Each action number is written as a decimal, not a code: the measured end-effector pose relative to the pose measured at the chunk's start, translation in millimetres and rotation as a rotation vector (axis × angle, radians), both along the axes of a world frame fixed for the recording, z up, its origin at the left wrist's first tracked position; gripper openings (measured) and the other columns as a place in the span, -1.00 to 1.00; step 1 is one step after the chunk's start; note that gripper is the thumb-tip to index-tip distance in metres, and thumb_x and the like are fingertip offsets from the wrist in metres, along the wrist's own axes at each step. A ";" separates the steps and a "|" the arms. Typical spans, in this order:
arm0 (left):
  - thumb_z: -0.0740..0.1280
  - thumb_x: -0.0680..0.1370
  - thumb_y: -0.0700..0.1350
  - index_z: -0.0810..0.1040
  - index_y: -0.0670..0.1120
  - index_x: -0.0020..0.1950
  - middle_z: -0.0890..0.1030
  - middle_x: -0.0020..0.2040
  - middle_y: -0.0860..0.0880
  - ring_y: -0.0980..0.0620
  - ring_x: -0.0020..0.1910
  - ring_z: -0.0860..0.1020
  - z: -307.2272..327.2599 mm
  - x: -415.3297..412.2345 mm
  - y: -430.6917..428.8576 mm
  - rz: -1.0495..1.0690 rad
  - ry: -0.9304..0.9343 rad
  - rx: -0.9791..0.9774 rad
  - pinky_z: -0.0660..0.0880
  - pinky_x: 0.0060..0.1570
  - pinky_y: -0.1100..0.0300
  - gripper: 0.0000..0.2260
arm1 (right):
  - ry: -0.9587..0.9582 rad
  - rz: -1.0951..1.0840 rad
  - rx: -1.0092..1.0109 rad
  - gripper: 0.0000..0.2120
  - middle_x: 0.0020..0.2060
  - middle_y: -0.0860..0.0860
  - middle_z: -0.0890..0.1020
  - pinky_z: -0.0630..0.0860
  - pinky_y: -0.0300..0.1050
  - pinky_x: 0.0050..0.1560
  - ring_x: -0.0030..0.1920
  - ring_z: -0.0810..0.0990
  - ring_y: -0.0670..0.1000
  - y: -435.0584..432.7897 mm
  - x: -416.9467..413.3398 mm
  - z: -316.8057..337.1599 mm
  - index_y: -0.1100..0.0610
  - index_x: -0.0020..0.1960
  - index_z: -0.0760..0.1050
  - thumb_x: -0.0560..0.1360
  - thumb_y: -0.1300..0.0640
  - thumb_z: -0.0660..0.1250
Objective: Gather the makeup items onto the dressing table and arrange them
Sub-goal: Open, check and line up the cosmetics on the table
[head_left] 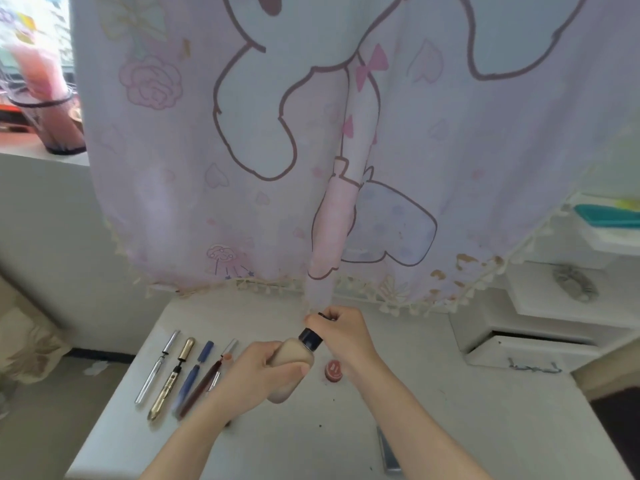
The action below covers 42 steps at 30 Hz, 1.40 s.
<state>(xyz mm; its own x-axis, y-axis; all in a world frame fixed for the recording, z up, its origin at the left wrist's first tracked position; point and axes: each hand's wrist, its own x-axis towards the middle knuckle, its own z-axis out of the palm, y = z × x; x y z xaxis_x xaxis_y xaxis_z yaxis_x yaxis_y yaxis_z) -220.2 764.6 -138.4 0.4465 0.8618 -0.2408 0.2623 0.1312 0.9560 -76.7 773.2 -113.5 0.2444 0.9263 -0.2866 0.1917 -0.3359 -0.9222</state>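
Beige glass-looking foundation bottle (294, 355) is hovering over white bench (450, 427); we're wrapping left hand (256, 375) grip around its body, right hand (341, 332) grip pinching dark cap (310, 338). Likely heavy, slick, breakable; body hold is suiting best.

1. This is a home, most likely a bedroom corner used for makeup.
2. A pastel cartoon curtain (346, 133) with a tassel edge hangs over the white bench (450, 427).
3. Slim makeup pens (180, 372) lie in a row on the bench.
4. A white drawer unit (533, 344) stands at the right, with one drawer a little open.
5. A cup of brushes (52, 109) stands on a ledge at the left.
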 end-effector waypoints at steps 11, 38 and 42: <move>0.36 0.21 0.05 0.54 -0.07 -0.29 0.53 -0.34 0.01 0.05 -0.37 0.39 -17.5 -57.4 36.7 0.090 0.070 -0.098 0.28 -0.48 0.35 -0.78 | -0.306 -0.516 0.244 -0.71 -0.79 -0.13 0.38 0.16 -0.41 -0.70 -0.72 0.32 -0.15 22.0 125.6 76.4 0.15 -0.44 0.38 0.45 0.22 0.28; 0.37 0.38 -0.38 0.48 -0.04 -0.26 0.44 -0.24 -0.02 0.05 -0.18 0.37 -124.2 -4.3 25.9 -0.005 0.100 -0.122 0.32 -0.08 0.15 -0.76 | -0.683 0.359 -0.245 -0.68 0.12 0.16 0.49 0.42 -0.12 -0.01 0.11 0.51 0.15 24.4 4.9 -132.0 0.20 0.17 0.43 0.42 0.34 0.26; 0.36 0.39 -0.41 0.49 0.00 -0.26 0.45 -0.24 -0.02 0.06 -0.19 0.39 -131.5 -8.0 25.5 0.041 0.070 -0.160 0.35 -0.06 0.18 -0.71 | -0.737 0.450 -0.252 -0.68 0.15 0.13 0.46 0.29 -0.29 -0.24 0.16 0.48 0.14 30.1 -4.4 -142.0 0.18 0.21 0.41 0.47 0.30 0.22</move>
<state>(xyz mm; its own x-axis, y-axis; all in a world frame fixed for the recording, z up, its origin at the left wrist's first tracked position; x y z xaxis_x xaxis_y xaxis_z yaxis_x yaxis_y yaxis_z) -228.1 790.1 -269.9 0.3889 0.8273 -0.4053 0.3186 0.2920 0.9018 -81.1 803.2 -255.6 0.0754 0.9098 -0.4082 0.8680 -0.2614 -0.4222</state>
